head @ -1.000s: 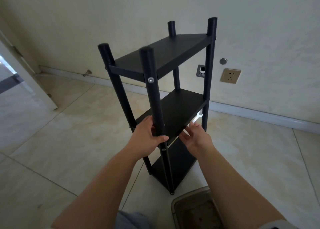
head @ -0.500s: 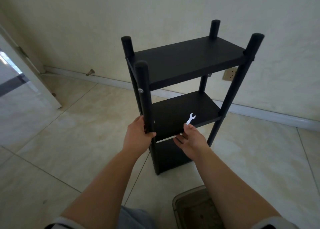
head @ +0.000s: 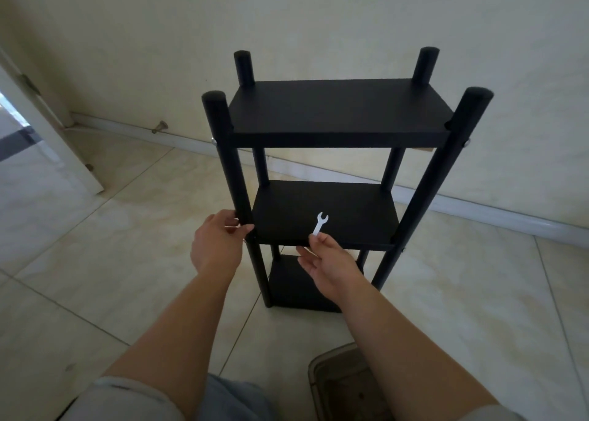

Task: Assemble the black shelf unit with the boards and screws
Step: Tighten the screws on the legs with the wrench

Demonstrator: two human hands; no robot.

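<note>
Black shelf unit (head: 339, 114): left hand (head: 216, 245) grips its post, right hand (head: 328, 261) pinches wrench (head: 319, 224).

Left hand (head: 216, 245) grips shelf unit (head: 338, 114); right hand (head: 328, 261) pinches wrench (head: 320, 223).

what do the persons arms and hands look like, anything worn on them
Both forearms are bare, with light-coloured sleeves pushed or rolled up near the elbows at the bottom edge of the view. The left hand and right hand are bare: no gloves, and no rings, watch or bracelets are visible.
</note>
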